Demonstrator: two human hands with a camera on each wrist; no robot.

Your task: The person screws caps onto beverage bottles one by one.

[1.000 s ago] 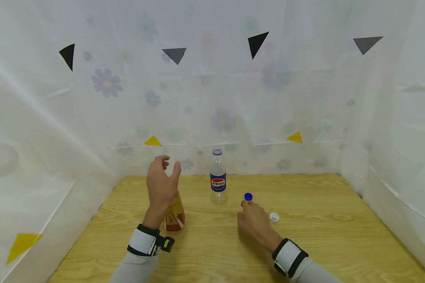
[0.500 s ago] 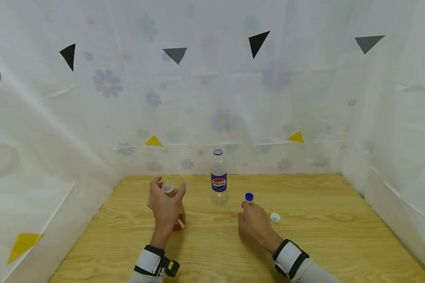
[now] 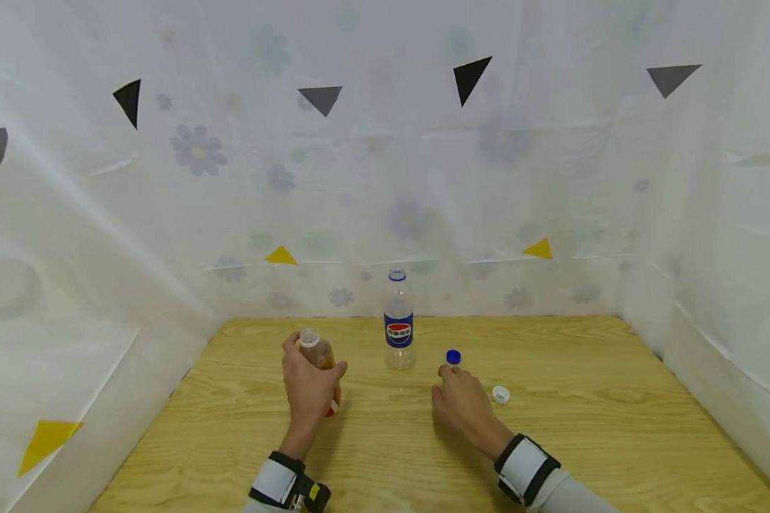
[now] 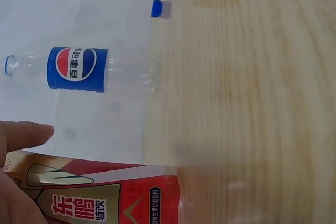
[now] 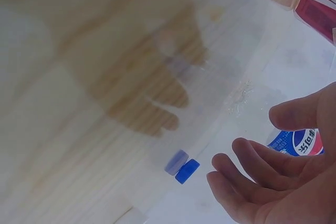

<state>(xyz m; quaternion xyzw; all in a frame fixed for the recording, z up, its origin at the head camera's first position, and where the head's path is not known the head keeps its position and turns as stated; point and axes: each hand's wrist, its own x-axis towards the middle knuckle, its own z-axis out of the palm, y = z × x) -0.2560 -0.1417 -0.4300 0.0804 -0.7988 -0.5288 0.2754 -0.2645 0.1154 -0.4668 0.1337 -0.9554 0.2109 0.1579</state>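
Observation:
My left hand (image 3: 311, 388) is around an uncapped drink bottle (image 3: 319, 350) with a red and gold label. In the left wrist view, the thumb (image 4: 26, 135) is straight and looks slightly apart from the bottle's label (image 4: 100, 195); the other fingers are mostly hidden. Just above the table my right hand (image 3: 467, 410) hovers with loosely bent fingers, holding nothing. A blue bottle cap (image 3: 453, 356) lies just beyond its fingertips, also visible in the right wrist view as a blue cap (image 5: 187, 171). Right of that hand lies a white cap (image 3: 500, 395).
A clear, uncapped Pepsi bottle (image 3: 398, 331) with a blue label stands upright at the back middle of the wooden table (image 3: 385, 456). White patterned sheeting (image 3: 385, 178) encloses the back and both sides.
My left hand has come down from above the labelled drink bottle to around its side, uncovering the bottle's mouth. The right hand has stayed nearly still.

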